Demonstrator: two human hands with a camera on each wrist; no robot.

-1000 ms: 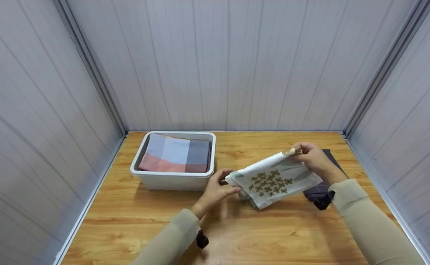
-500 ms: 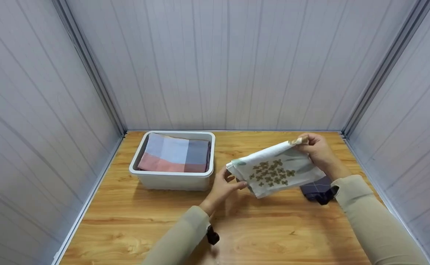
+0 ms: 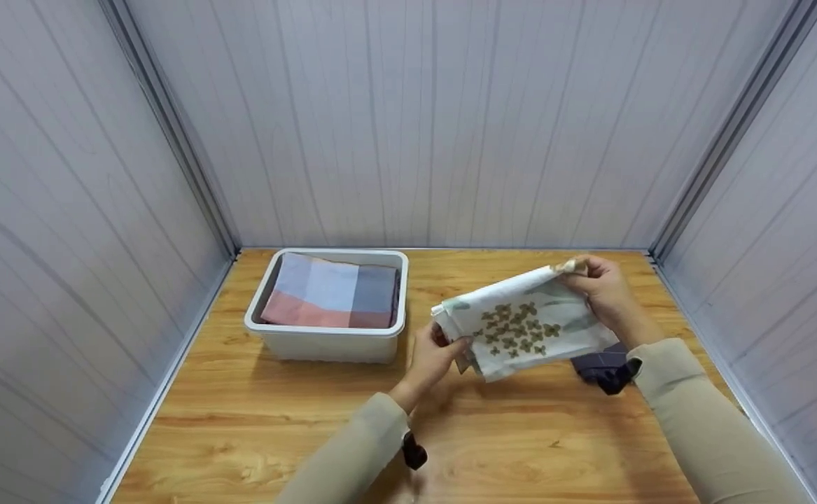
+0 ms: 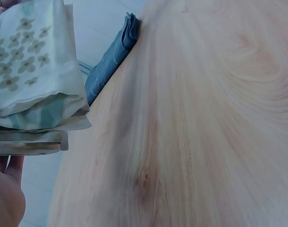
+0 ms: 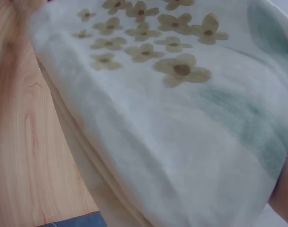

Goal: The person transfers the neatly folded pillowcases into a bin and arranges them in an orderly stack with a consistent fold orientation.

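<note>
A folded white cloth [image 3: 513, 325] printed with brown flowers and green leaves is held above the table, tilted, its right end higher. My left hand [image 3: 431, 355] pinches its left edge, thumb in front and fingers behind. At the upper right corner my right hand [image 3: 608, 294] grips it between thumb and fingers. Several folded layers of the cloth [image 4: 35, 111] show in the left wrist view. The right wrist view is mostly filled by the cloth [image 5: 182, 127]. A dark folded cloth [image 3: 601, 364] lies below my right hand, partly hidden by the white one.
A white plastic bin [image 3: 331, 343] stands at the back left. Inside it lies a folded checked cloth [image 3: 331, 287] in blue, grey and pink. Pale panel walls [image 3: 436, 126] close off the back and both sides of the wooden table [image 3: 506, 441].
Both hands have risen slightly and shifted right with the flowered cloth, mostly in the first half second. My left thumb stays on its left edge. The bin has not moved.
</note>
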